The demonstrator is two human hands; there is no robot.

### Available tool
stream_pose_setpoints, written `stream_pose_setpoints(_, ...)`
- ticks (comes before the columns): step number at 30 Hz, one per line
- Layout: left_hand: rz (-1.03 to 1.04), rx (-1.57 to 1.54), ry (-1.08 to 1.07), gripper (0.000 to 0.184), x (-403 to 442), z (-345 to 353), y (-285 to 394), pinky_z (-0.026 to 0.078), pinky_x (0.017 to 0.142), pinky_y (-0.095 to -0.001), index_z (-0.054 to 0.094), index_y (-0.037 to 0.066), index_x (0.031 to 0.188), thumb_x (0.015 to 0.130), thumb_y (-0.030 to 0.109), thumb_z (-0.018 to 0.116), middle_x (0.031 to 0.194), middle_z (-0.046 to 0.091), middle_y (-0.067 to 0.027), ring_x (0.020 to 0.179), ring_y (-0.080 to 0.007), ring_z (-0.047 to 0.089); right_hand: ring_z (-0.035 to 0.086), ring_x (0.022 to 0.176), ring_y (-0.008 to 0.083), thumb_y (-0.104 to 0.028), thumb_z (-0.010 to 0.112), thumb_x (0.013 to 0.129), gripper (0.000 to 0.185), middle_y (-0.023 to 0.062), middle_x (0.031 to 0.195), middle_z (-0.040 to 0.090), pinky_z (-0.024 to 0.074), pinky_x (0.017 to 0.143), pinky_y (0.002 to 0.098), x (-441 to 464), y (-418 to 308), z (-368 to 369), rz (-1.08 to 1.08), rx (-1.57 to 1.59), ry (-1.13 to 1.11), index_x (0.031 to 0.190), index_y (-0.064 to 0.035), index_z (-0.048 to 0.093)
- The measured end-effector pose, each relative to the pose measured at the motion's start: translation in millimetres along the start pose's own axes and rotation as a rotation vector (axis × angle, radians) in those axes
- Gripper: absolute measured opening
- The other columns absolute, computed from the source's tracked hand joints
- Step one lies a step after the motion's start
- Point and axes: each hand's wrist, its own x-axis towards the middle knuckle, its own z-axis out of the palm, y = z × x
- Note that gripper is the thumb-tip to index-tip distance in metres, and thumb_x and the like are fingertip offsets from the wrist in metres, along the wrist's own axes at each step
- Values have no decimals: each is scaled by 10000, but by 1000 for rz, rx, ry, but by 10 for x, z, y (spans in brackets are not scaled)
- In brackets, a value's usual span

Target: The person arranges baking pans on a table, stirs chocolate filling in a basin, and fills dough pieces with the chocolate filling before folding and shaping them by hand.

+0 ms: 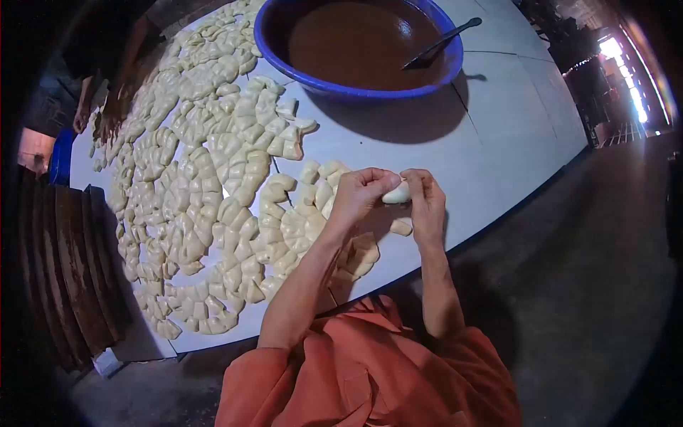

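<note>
Between my two hands is a small pale piece of dough [397,194], held just above the near part of the white table. My left hand [358,198] pinches its left end with thumb and fingers. On its right end, my right hand [425,206] is closed too, with its thumb and forefinger near the top of the piece. A loose dough piece [401,227] lies on the table below my hands. Many more dough pieces [235,171], packed close together, cover the table to the left, and some are partly hidden behind my left forearm.
Beyond my hands stands a blue basin [341,87] of brown liquid, with a dark-handled utensil [445,41] leaning on its rim. Another person's hands [107,122] are at the table's far left. Brown corrugated sheets [75,263] stand beside the left edge. The white table [512,135] ends in a curved-looking right edge.
</note>
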Motion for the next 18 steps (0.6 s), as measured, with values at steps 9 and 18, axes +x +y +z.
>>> stream_pose_setpoints(9, -132, 238, -5, 464, -28, 106, -215, 491, 573, -241, 649, -82, 994, 980, 361, 510, 772, 672, -96, 644, -136, 645, 643, 940, 169, -50, 668, 874, 269, 110, 1039, 662, 538, 764, 279, -267, 346, -488, -156, -114, -216, 1142, -56, 642)
stream_pose_setpoints(18, 82, 591, 233, 307, -301, -408, 41, 507, 630, -293, 645, 25, 1130, 909, 238, 633, 860, 698, -118, 704, -148, 663, 628, 947, 259, -178, 642, 875, 192, 60, 1072, 631, 511, 812, 372, -334, 449, -572, -288, -798, -126, 1046, -105, 686)
